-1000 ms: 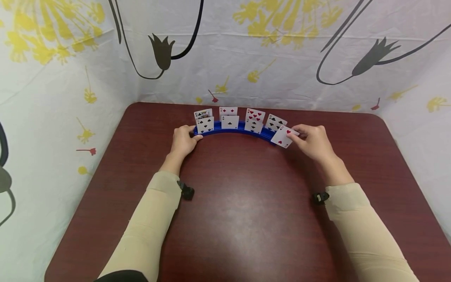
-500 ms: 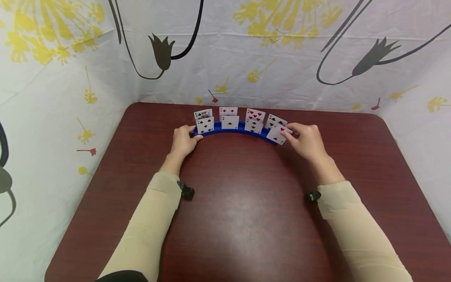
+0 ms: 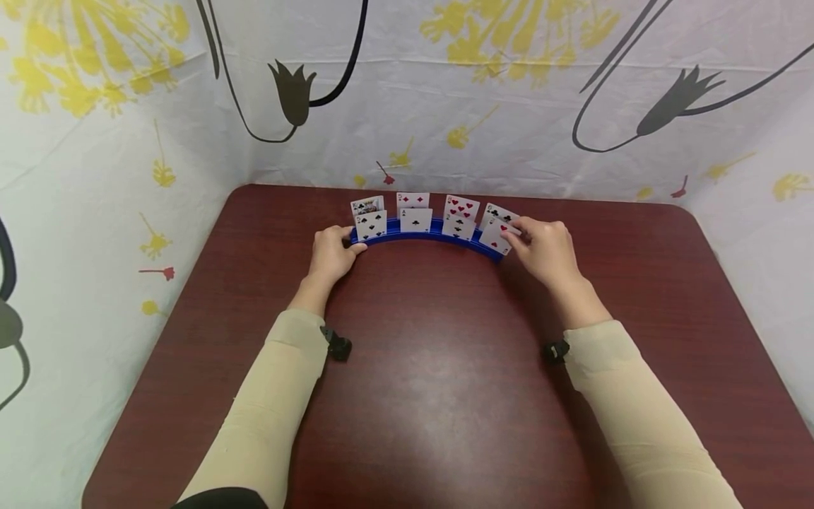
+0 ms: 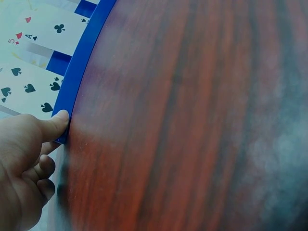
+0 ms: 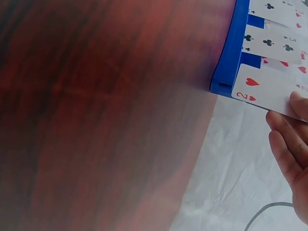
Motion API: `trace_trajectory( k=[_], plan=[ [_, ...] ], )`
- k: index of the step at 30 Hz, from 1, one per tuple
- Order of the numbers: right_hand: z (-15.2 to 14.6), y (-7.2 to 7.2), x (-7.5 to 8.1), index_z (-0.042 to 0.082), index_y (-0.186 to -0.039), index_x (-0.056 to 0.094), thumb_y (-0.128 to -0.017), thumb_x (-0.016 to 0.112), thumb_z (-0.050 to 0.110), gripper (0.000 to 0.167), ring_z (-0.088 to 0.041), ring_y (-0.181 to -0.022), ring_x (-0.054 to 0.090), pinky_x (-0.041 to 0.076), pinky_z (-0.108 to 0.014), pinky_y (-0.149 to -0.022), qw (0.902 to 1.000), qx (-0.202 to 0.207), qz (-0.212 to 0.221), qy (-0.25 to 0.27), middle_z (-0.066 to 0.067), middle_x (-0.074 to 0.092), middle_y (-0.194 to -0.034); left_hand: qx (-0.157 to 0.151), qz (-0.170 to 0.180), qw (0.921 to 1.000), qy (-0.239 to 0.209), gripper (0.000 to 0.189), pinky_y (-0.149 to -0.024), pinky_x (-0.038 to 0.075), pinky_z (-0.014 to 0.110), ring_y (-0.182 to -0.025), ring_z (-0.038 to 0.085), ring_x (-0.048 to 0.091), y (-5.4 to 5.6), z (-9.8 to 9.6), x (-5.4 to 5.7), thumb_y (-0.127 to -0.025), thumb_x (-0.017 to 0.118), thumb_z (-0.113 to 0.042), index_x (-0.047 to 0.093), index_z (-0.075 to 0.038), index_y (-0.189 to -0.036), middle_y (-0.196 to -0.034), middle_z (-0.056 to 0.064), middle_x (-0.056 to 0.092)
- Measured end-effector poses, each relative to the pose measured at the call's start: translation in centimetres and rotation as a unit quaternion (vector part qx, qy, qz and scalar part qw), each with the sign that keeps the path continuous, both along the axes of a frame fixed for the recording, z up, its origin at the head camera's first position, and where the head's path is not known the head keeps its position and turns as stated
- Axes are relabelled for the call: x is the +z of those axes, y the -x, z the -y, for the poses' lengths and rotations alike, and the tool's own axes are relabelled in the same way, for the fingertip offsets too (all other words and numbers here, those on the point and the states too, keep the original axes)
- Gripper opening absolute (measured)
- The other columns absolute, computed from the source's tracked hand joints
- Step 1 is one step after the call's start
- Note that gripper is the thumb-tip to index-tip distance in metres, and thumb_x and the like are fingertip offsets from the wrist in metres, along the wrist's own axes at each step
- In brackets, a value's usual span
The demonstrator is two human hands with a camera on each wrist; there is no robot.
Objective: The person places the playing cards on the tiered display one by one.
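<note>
A curved blue card holder (image 3: 407, 235) stands near the table's far edge with playing cards upright in two rows. My left hand (image 3: 332, 254) grips its left end; in the left wrist view the thumb (image 4: 61, 117) presses on the front. At the other end my right hand (image 3: 547, 251) pinches a two of hearts (image 5: 260, 86) by its outer edge, and its lower edge is at the holder's front row. Behind that card is a club card (image 3: 499, 213), partly covered. Along the front row stand a spade card (image 3: 371, 225), the ace of clubs (image 3: 416, 220) and the three of clubs (image 3: 458, 226).
The back row shows a king (image 3: 367, 206), a five of diamonds (image 3: 413, 201) and a heart card (image 3: 462, 206). A dark red wooden table (image 3: 420, 367) lies under both forearms. White patterned cloth (image 3: 394, 92) hangs behind and at the sides.
My right hand has moved left and slightly up with the two of hearts, bringing it into line with the front row. The left hand stays on the holder's end.
</note>
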State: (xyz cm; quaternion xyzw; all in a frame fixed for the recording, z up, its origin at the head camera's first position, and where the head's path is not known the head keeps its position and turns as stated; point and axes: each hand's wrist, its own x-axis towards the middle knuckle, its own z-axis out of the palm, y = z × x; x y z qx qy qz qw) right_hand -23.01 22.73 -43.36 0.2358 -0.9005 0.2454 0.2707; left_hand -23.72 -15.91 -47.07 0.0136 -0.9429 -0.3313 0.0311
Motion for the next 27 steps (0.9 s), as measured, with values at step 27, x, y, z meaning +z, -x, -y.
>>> trace_trajectory(
  k=[27],
  plan=[
    [-0.9,-0.4,-0.6,0.001,-0.086,0.076,-0.080,0.088,0.032,0.034,-0.026,-0.064,0.072,0.055,-0.047,-0.063,0.9978,-0.032,0.054,0.021,-0.013,0.074,-0.073,-0.012,0.005,0.9998,0.014,0.053,-0.111,0.041,0.048,-0.135,0.037,0.049,0.3,-0.2,-0.2,-0.096,0.073,-0.028,0.059,-0.002,-0.141,-0.142,0.022,0.057]
  ],
)
